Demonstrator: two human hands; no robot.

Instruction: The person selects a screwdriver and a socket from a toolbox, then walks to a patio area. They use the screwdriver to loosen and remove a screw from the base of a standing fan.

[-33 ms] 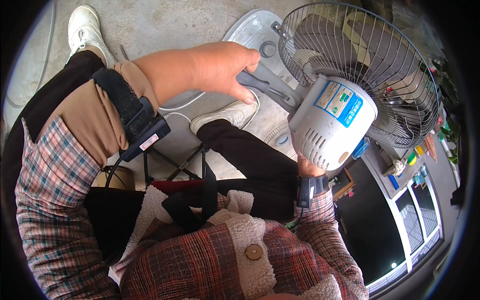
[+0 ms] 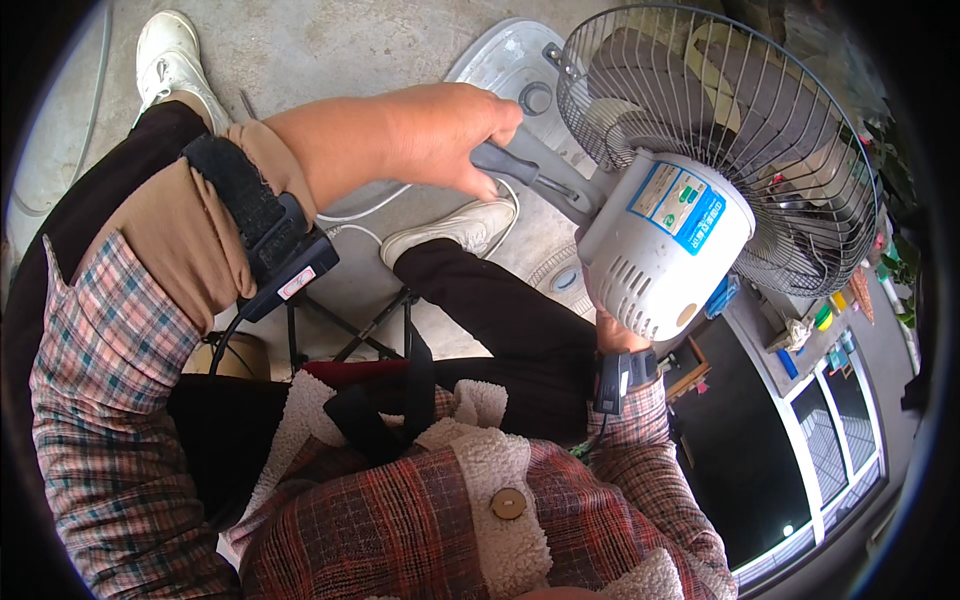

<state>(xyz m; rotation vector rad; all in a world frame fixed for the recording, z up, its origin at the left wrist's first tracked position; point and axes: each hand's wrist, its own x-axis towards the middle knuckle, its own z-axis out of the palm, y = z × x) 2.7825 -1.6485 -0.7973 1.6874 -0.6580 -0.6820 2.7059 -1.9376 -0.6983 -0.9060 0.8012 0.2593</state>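
Note:
An electric fan (image 2: pixel 668 245) with a white motor housing and a dark wire guard stands in front of me, its grey base (image 2: pixel 500 60) on the floor. My left hand (image 2: pixel 445 135) is closed on the grey handle of a screwdriver (image 2: pixel 510 163), thumb below it and fingers above. The shaft points right, to the fan's neck beside the housing; its tip is hard to make out. Behind the near side of the housing is my right hand (image 2: pixel 612 335), holding the fan. Its fingers are mostly hidden by the housing.
A white cable (image 2: pixel 365 208) lies on the concrete floor near my shoe (image 2: pixel 450 232). A round grille (image 2: pixel 562 280) rests below the fan's neck. Farther right are a wooden box (image 2: pixel 688 370), a surface with small coloured things (image 2: pixel 800 335) and a white-framed window (image 2: pixel 825 430).
My left thumb has drawn back slightly to the left and the hand has turned a little around the screwdriver. The fan and my right hand stay where they were.

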